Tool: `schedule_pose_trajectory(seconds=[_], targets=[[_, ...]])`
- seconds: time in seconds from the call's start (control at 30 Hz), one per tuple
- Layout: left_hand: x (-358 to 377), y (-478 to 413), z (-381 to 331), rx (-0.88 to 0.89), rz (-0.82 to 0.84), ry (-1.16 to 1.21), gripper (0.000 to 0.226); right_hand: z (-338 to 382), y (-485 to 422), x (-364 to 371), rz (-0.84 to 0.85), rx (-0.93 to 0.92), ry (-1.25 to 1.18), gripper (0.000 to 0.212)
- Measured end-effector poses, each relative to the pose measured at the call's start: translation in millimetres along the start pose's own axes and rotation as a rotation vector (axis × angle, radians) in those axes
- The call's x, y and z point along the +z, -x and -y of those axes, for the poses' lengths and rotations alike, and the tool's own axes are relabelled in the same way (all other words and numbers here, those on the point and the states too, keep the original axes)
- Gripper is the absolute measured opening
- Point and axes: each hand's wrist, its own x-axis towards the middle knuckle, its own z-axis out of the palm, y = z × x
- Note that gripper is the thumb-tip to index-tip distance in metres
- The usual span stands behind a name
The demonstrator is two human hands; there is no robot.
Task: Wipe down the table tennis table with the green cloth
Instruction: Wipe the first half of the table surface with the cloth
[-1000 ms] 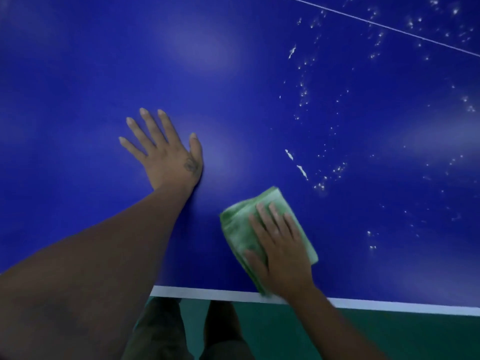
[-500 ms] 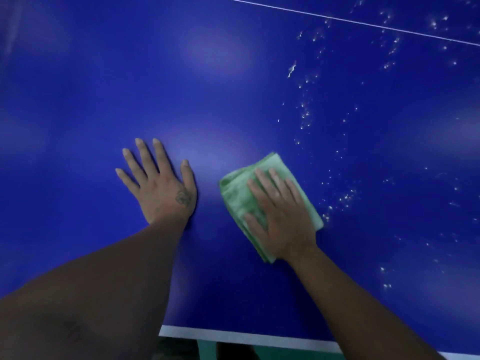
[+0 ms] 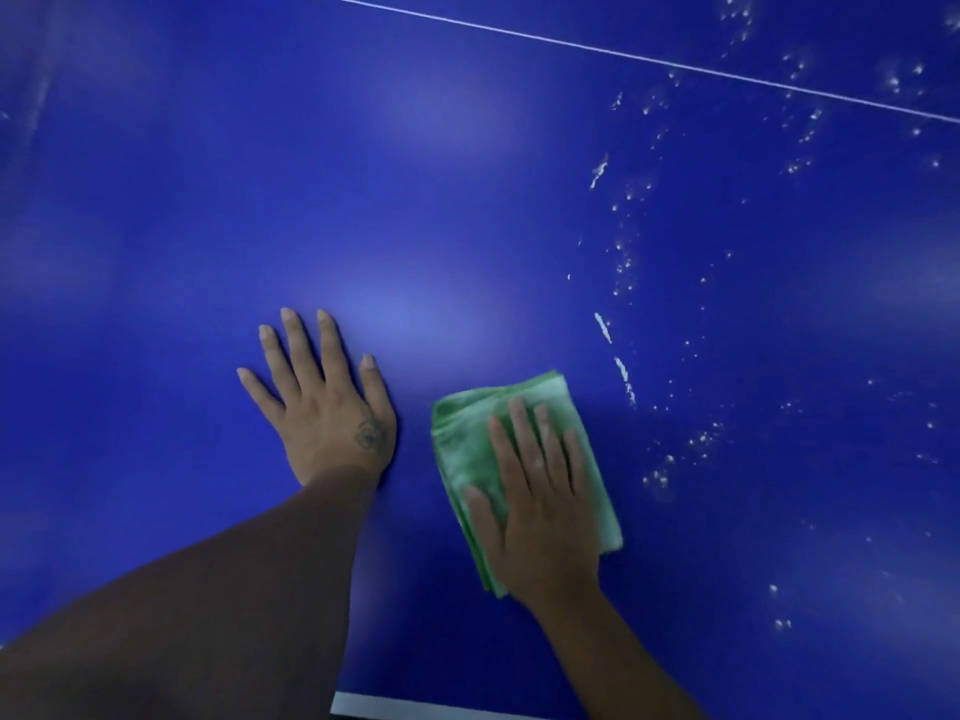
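Item: cloth [image 3: 524, 459], green, folded into a thick pad. It lies flat on the blue table [image 3: 467, 174], near the near edge and right of centre. Against half a second ago it is found nearer the near edge, further from the white line [image 3: 675, 65]; a second ago it was nearer that edge than now. A far-and-near stroke is thus indicated, with the wipe judged under way.

Item: droplets [image 3: 660, 478], white, scattered right of the cloth and out toward the far right. The streaks [image 3: 622, 368] just right of the cloth's far corner are not yet taken up. The left part of the table is seen free of them, so the right part is judged outstanding.

Item: right hand [image 3: 540, 491]. Fingers extended and held close together, palm pressed flat on the cloth; nothing is pinched.

Item: left hand [image 3: 327, 407]. Fingers spread, laid flat on the bare table just left of the cloth, apart from it, apparently as a brace.
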Motion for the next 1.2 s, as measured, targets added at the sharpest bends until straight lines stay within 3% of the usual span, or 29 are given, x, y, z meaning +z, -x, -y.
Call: schedule_pose_trajectory(seconds=[0.13, 0.3, 0.4, 0.63, 0.8, 0.97, 1.2], targets=[[3.1, -0.5, 0.3, -0.002, 0.017, -0.008, 0.070, 5.4, -37.7, -0.3, -0.032, 0.039, -0.012, 0.076], [6.6, -0.8, 2.7, 0.013, -0.026, -0.003, 0.069, -5.7, -154.6, -9.2, -0.120, 0.150, -0.029, 0.072], [6.5, -0.3, 1.8, 0.026, -0.050, -0.004, 0.069, -11.8, -195.2, -15.4, -0.080, 0.213, -0.002, 0.073], [-5.4, -3.0, -9.3, 0.013, 0.023, 0.027, 0.071, -12.1, -114.1, -25.7, 0.029, 0.153, -0.036, 0.079], [-0.8, -60.9, -46.9, 0.026, 0.085, 0.038, 0.074, -40.0, -62.8, -22.8, 0.013, 0.046, 0.055, 0.077], [14.9, -103.1, -64.6, 0.015, 0.013, 0.061, 0.076, -35.5, -82.1, -11.6, -0.031, 0.059, 0.075, 0.077], [6.9, -105.7, -69.2, -0.004, 0.022, 0.036, 0.075, 6.3, -189.8, -7.0, -0.100, 0.118, -0.006, 0.074]])
